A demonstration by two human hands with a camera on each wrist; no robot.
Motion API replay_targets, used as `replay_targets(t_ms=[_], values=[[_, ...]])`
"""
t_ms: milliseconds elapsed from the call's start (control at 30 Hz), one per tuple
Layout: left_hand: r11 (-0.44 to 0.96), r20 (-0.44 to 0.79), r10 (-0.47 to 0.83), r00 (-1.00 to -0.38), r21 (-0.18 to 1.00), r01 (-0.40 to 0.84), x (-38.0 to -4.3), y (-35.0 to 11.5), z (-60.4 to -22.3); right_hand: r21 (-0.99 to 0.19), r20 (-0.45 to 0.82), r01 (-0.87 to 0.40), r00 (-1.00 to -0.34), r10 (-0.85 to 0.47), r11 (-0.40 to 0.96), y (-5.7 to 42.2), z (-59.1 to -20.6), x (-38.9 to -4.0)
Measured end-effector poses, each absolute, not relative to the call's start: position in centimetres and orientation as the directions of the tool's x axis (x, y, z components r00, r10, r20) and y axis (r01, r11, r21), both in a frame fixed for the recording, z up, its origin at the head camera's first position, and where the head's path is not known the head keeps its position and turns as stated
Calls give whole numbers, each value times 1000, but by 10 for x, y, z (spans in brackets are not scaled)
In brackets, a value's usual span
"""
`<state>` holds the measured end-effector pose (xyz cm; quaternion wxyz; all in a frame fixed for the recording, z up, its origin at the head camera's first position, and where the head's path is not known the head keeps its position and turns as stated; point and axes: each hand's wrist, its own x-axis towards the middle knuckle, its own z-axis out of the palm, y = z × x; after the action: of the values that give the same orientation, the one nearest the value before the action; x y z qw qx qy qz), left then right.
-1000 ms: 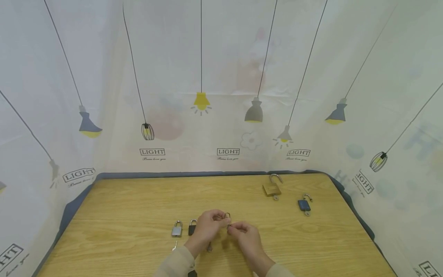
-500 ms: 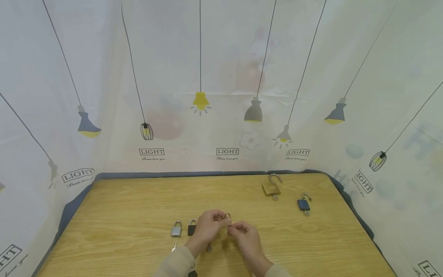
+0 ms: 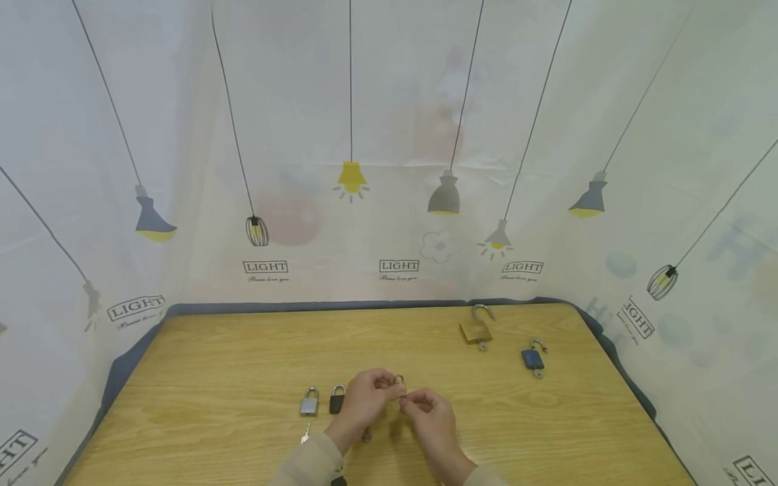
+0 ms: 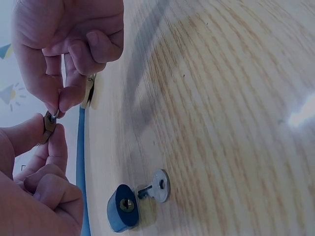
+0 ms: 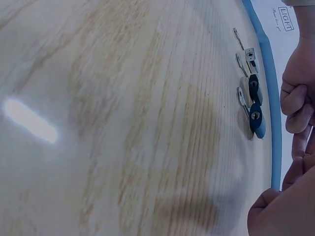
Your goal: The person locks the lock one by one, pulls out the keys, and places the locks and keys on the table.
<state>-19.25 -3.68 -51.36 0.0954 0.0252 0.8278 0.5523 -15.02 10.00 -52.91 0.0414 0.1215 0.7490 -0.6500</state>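
Above the middle of the table, my left hand [image 3: 367, 398] pinches a small brass-coloured padlock [image 4: 48, 129] between thumb and fingers; its shackle [image 3: 399, 379] shows over the fingertips. My right hand [image 3: 434, 418] pinches a small metal key [image 4: 55, 114] at the padlock's underside; how deep it sits is hidden by the fingers. A blue padlock [image 4: 123, 209] lies beneath my left arm, with a loose key [image 4: 160, 186] beside it. To its left on the table are a black padlock [image 3: 337, 399] and a silver padlock [image 3: 309, 402].
Another key [image 3: 306, 433] lies before the silver padlock. At the back right, a large brass padlock [image 3: 476, 331] and a blue padlock [image 3: 533, 359] lie with shackles open and keys inserted. A printed curtain [image 3: 328, 277] encloses the wooden table [image 3: 231, 364].
Both hands hold nearly the same place throughout. The shackle above my left fingertips looks slightly turned; the padlocks on the table stay put.
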Motion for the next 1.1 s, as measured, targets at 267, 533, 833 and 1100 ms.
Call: replay_targets(t_ms=[267,533,833,1100], values=[[379,-151,146,-978,921,-85,-193,-36,-513,-967,-229,239,-968,101,94,101,-528,-149],[375,-179,137,-974,920,-116,-194,-37,-513,-967,-203,215,-974,99,137,101,-529,-150],[327,-166,141,-976,938,-113,-200,-43,-508,-948,-156,166,-986,56,273,100,-535,-144],[489,-153,116,-981,869,-78,-197,-46,-503,-943,-149,160,-987,60,293,106,-531,-143]])
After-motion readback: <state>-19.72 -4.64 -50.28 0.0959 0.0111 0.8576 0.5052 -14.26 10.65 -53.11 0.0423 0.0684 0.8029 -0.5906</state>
